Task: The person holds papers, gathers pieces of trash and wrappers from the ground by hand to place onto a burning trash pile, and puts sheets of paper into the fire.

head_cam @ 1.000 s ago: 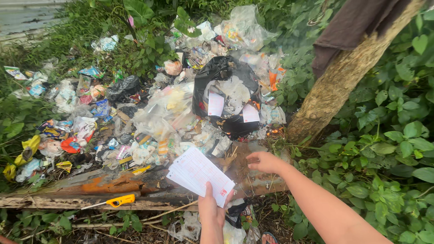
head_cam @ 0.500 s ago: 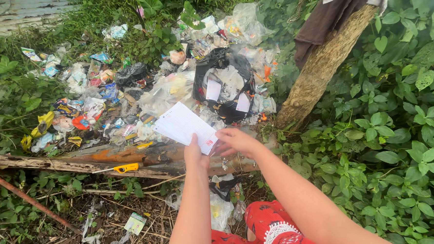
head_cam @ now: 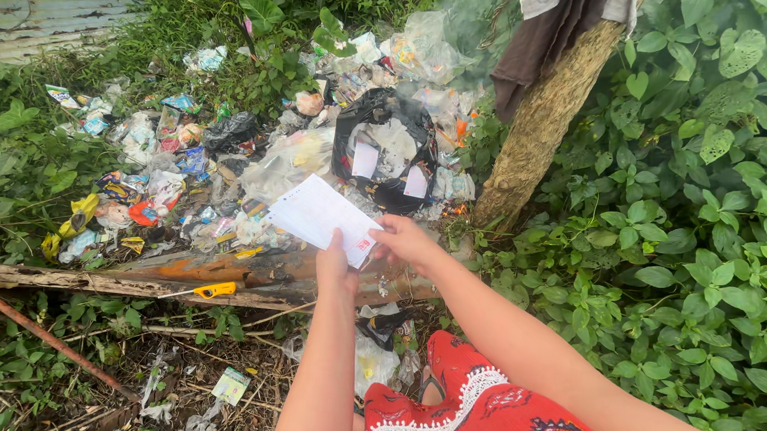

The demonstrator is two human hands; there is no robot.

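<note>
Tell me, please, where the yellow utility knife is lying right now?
The yellow utility knife lies on the rusty plank, left of the left hand holding the papers.

Ground (head_cam: 261,376) of dirt, twigs and weeds, heaped with rubbish.

Across the middle, a rusty sheet (head_cam: 231,269) with a yellow cutter (head_cam: 214,290) on its near edge. Beyond, a litter pile (head_cam: 227,179) of clear bags, wrappers and scraps, with an open black bag (head_cam: 385,151) holding white papers just beside the trunk (head_cam: 535,131). At far left, a yellow wrapper (head_cam: 73,219). Nearer, a slanting rusty rod (head_cam: 44,338), a small pale packet (head_cam: 231,386) and crumpled plastic (head_cam: 368,363).
</note>
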